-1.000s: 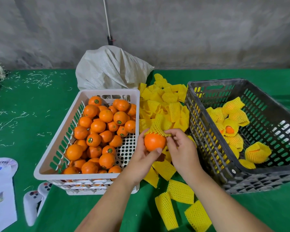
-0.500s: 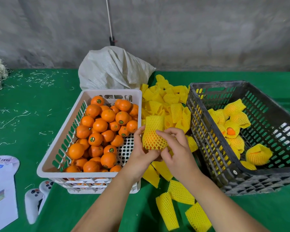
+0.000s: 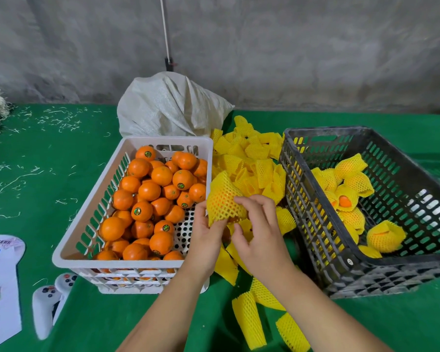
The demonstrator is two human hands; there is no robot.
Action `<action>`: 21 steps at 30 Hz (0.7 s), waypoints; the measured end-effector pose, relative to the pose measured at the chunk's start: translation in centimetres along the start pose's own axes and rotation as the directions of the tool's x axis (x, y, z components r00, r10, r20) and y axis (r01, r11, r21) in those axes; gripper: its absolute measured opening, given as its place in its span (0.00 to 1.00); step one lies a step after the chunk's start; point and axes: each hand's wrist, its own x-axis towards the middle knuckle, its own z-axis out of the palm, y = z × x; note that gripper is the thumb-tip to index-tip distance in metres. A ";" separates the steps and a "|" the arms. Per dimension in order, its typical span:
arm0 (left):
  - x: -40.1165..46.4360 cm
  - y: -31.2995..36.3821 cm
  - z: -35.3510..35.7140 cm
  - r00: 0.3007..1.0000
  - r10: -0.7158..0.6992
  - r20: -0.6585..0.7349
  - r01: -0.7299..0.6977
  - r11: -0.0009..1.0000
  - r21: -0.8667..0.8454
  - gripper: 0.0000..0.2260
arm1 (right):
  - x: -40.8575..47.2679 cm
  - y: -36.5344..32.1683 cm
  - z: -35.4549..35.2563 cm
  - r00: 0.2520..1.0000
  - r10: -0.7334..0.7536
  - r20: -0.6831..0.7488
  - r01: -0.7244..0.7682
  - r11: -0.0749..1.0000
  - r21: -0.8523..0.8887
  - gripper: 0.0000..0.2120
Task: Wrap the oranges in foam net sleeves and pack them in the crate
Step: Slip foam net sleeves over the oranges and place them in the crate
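Observation:
Between the two crates I hold an orange covered by a yellow foam net sleeve (image 3: 222,198). My left hand (image 3: 205,237) grips it from below and the left, thumb on the net. My right hand (image 3: 258,229) pinches the sleeve's lower right side with curled fingers. Bare oranges (image 3: 150,196) fill the white crate (image 3: 87,219) on the left. The black crate (image 3: 315,224) on the right holds several wrapped oranges (image 3: 351,194). A pile of loose yellow sleeves (image 3: 249,158) lies between the crates, behind my hands.
A white woven sack (image 3: 170,107) sits behind the white crate against the grey wall. More flat sleeves (image 3: 249,318) lie on the green cloth near my forearms. A white game controller (image 3: 48,303) and a white paper (image 3: 0,288) lie at the lower left.
The sleeve has been pulled down over the orange, which was bare a second ago. Both hands have shifted lower on it and tilted it slightly left.

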 end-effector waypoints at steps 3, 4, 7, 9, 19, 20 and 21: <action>-0.3 0.4 -0.2 0.997 -0.010 0.074 0.008 0.999 0.032 0.29 | 0.5 0.3 -0.7 1.000 0.000 0.014 0.000 0.999 0.050 0.20; -0.4 0.4 -0.3 0.995 0.004 0.095 -0.009 0.999 0.053 0.29 | 0.7 0.3 -0.9 1.000 0.010 0.016 -0.011 0.998 0.061 0.19; -0.5 0.4 0.0 0.993 0.029 0.114 -0.044 0.991 0.130 0.25 | 1.3 0.4 -1.4 0.999 0.046 -0.025 -0.044 0.997 0.063 0.18; -0.5 0.4 0.4 0.995 0.024 0.093 -0.038 0.988 0.151 0.23 | 1.2 0.8 -1.5 0.995 0.066 -0.072 -0.062 0.996 0.058 0.17; -0.5 0.2 0.6 0.997 0.060 -0.051 -0.055 0.994 0.095 0.23 | 0.1 0.7 -0.5 0.982 -0.104 -0.155 0.109 0.994 0.023 0.08; -0.6 0.2 0.6 0.997 0.062 -0.040 -0.057 0.993 0.104 0.23 | 0.2 0.7 -0.5 0.979 -0.126 -0.162 0.130 0.991 0.015 0.08; -0.6 0.1 0.6 0.998 0.058 -0.018 -0.056 0.992 0.116 0.21 | 0.2 0.7 -0.4 0.978 -0.126 -0.164 0.130 0.991 0.012 0.08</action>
